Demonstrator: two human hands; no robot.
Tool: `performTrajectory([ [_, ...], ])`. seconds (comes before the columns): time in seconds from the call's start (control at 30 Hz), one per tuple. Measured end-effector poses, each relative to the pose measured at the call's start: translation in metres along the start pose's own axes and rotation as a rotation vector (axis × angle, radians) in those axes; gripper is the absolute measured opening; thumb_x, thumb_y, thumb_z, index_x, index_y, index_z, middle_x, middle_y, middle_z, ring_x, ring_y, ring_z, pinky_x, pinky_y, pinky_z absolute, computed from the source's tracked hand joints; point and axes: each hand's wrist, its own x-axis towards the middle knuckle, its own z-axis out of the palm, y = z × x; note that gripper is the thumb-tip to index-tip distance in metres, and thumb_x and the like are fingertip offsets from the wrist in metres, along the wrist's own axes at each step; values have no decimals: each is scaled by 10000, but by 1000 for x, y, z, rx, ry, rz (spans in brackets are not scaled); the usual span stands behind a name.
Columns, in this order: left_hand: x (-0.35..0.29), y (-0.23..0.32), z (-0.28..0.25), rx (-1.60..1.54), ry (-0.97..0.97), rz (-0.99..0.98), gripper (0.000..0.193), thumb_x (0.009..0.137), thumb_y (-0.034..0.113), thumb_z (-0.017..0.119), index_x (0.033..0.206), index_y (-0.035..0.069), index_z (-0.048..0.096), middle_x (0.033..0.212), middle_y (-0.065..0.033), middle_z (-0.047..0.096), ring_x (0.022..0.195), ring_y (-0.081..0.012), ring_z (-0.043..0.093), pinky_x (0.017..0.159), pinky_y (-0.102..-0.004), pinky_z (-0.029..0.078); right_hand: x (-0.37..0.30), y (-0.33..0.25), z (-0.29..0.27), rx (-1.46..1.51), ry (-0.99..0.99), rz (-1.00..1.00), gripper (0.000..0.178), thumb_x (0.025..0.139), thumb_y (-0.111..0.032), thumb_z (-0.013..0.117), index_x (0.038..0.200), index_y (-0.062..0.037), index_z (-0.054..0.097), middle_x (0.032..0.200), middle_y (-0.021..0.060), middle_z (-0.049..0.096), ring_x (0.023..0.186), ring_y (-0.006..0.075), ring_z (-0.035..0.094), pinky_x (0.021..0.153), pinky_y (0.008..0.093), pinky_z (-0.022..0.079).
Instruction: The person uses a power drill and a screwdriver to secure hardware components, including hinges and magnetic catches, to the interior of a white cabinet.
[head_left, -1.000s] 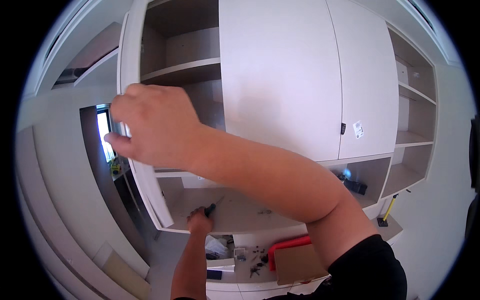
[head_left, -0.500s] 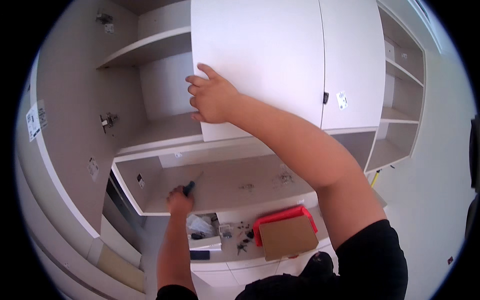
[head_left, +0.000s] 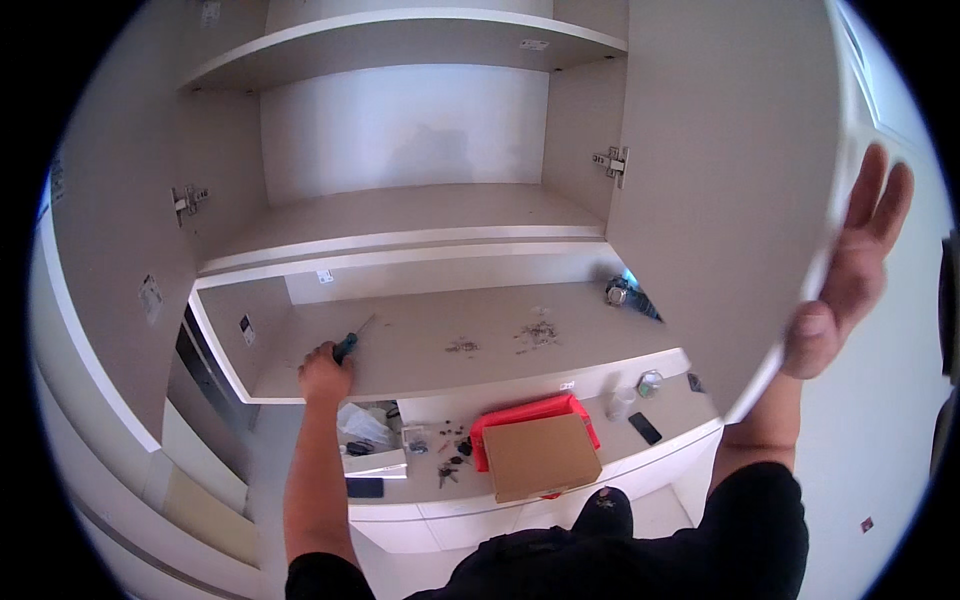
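My left hand (head_left: 326, 375) is closed round the blue handle of a screwdriver (head_left: 346, 347) at the front edge of the long open shelf (head_left: 400, 365). The screwdriver's thin shaft points away over the shelf board. On the right, a cabinet door (head_left: 720, 200) stands swung wide, showing its inner face. My right hand (head_left: 848, 275) rests against that door's outer edge, fingers stretched out and thumb toward the inner side. A metal hinge (head_left: 612, 164) joins this door to the cabinet wall. Another hinge (head_left: 188, 202) is at the open left door (head_left: 115, 230).
Small hardware pieces (head_left: 538, 333) lie in piles on the shelf. A dark tool, probably a drill (head_left: 625, 294), is partly hidden by the right door. Below, a cardboard box (head_left: 545, 460) sits on a red case (head_left: 575, 408), near a phone (head_left: 645, 429) and scattered small parts (head_left: 450, 470).
The right door has swung from closed to wide open toward the right, my right hand moving with its edge. The cabinet interior now shows. My left hand still holds the screwdriver.
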Motion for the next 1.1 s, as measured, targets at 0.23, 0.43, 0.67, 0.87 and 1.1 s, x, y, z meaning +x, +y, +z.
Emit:
performTrajectory([
  [0.23,-8,33,-40,-27,-106,-70,480,896,355,698,1309,110,676,1248,-171,712,1199,-389,652,1037,-533,494,-116,19,-63,351,272,766,867,965,-712,539,1607,-147,396,1555,138,499,1429,297,513,1057,475,561],
  [0.43,-4,16,-25,-5,19,18,464,895,340,716,1286,93,689,1203,-183,718,1148,-387,672,1000,-536,515,-307,119,-58,-510,-123,898,379,1067,-273,561,1307,4,656,1332,180,671,1209,283,642,1049,409,511],
  [0.67,-8,10,7,-54,180,218,437,883,258,735,1260,42,689,1176,-193,713,1064,-382,695,942,-519,548,-401,204,10,-621,-1260,1019,731,842,-219,767,1518,-116,508,1595,137,491,1464,360,479,1207,486,412],
  [0.87,-8,-22,6,7,258,321,398,888,236,739,1233,41,699,1159,-190,715,1046,-377,698,928,-507,556,-436,238,53,-701,-1478,1048,810,797,-320,808,1521,-117,507,1530,176,568,1421,365,546,1191,520,429],
  [1.1,-5,5,-4,-95,104,136,390,895,241,732,1225,37,696,1143,-182,708,1023,-380,693,909,-513,556,-451,255,44,-741,-1610,1118,765,809,-342,812,1472,-76,540,1456,216,623,1340,385,616,1113,501,506],
])
